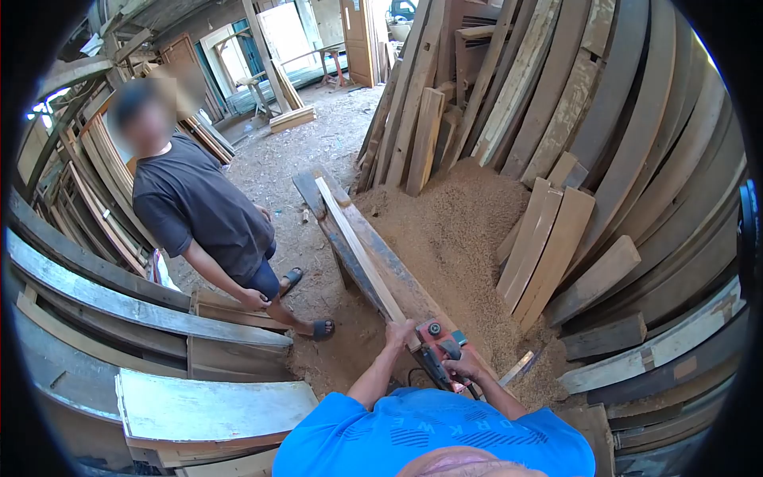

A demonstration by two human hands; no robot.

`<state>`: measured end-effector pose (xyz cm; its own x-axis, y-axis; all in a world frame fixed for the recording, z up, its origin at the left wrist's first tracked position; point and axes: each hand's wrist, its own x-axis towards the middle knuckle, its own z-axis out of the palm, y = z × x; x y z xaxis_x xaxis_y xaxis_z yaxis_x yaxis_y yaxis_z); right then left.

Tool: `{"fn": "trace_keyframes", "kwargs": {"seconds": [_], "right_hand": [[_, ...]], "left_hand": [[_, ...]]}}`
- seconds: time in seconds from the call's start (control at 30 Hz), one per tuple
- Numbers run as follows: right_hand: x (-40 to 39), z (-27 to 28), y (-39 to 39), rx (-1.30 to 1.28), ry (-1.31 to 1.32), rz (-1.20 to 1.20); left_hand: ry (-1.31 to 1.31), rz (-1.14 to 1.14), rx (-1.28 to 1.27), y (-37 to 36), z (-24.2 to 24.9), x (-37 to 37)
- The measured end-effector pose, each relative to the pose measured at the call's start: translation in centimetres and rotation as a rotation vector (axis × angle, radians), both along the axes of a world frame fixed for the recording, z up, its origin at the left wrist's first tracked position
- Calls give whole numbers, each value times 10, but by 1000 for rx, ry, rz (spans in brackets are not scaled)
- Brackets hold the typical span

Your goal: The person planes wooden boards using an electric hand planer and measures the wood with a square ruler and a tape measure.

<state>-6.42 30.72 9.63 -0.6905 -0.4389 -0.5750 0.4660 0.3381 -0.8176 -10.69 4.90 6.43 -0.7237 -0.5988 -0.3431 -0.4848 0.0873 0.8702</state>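
Note:
A long, pale wooden strip (358, 250) lies lengthwise along a narrow workbench (409, 285). My left hand (399, 332) is closed around the near end of the strip, just left of a red and black electric hand planer (433, 340). The planer's handle is in my right hand (467, 364), whose fingers wrap around it. At the near end of the bench, the planer sits beside the strip's end; whether its sole touches the wood is hidden. A dark cord shows near its rear.
To the left stands a person (203, 199) in a dark shirt. Wood shavings (485, 215) are heaped right of the bench. Boards (548, 254) lean along the right side, with more planks (214, 405) stacked at the left. A metal-edged strip (518, 366) lies near my right arm.

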Motion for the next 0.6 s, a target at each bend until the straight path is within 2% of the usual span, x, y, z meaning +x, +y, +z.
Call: {"fn": "trace_keyframes", "kwargs": {"seconds": [0.2,0.4,0.5,0.53,0.6], "right_hand": [[-2,-9,1,20,58,8],[-5,-3,-2,-3,49,-4],[-4,-2,1,-6,-1,-13],[-3,-3,0,-9,-25,-16],[-3,-8,0,-27,7,5]], "left_hand": [[-53,-67,24,-5,-11,-6],[127,48,229,-3,-11,1],[244,-52,266,-27,-17,30],[22,-64,170,-33,-13,36],[104,-60,191,-28,-4,53]]}}
